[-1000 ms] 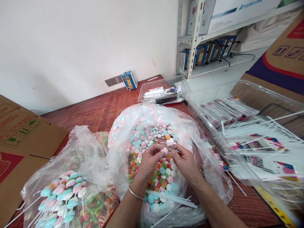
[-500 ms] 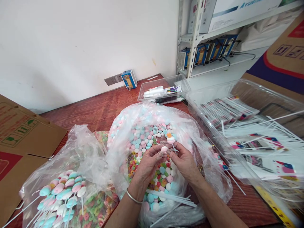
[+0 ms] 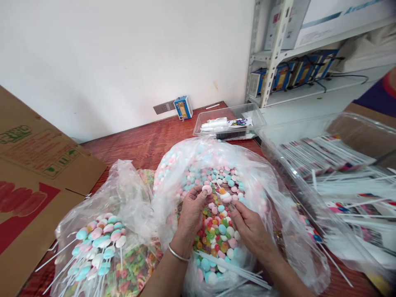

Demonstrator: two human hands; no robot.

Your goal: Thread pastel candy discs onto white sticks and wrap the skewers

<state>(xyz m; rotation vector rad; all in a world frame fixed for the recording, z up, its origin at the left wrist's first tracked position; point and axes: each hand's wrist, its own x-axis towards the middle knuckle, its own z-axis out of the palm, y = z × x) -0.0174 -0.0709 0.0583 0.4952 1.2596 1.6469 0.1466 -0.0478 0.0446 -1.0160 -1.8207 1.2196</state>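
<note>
On the brown cardboard box [image 3: 40,165] at your left, green printing and small square handling symbols show, but the letters are too blurred to read. The white carton [image 3: 337,16] on the shelf at upper right carries a blue band with no lettering clear enough to make out. Nothing else around you bears legible words, numbers or brand names.

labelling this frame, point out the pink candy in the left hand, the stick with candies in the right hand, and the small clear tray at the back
pink candy [image 3: 207,189], head view, its round face
candy stick [image 3: 225,196], head view, the threaded candies
small clear tray [image 3: 258,116], head view, its right rim
</note>
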